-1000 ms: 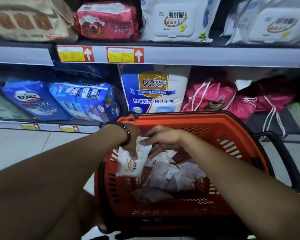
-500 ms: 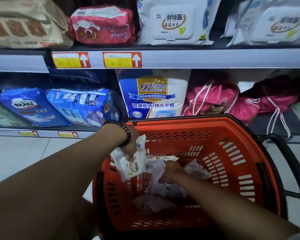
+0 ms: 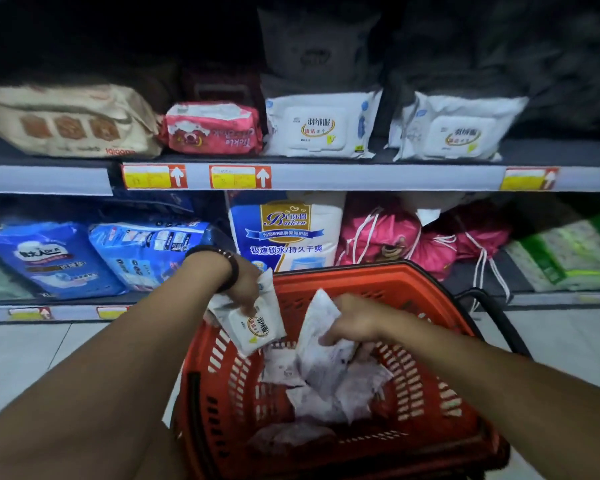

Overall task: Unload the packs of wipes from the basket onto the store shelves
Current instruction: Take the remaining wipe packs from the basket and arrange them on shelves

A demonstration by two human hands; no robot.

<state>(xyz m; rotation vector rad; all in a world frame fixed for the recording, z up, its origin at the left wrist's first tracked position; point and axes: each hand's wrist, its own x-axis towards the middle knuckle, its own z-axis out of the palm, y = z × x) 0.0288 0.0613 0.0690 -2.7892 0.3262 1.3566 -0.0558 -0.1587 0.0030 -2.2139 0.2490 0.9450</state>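
Left hand [image 3: 245, 289], dark bead bracelet [image 3: 230, 268] at the wrist, was closed on small white wipe packs [image 3: 253, 320], held over the far left rim of the red basket [image 3: 430, 341]. Right hand [image 3: 352, 318] was inside the basket near its far wall, fingers pinched on one white pack [image 3: 314, 327], lifted clear of the loose packs [image 3: 326, 386] lying on the basket floor. Basket stood on the floor just before the shelves. Upper shelf [image 3: 361, 176] carried two large white wipe packs [image 3: 321, 128] at centre and right, a pink pack [image 3: 212, 131] to their left.
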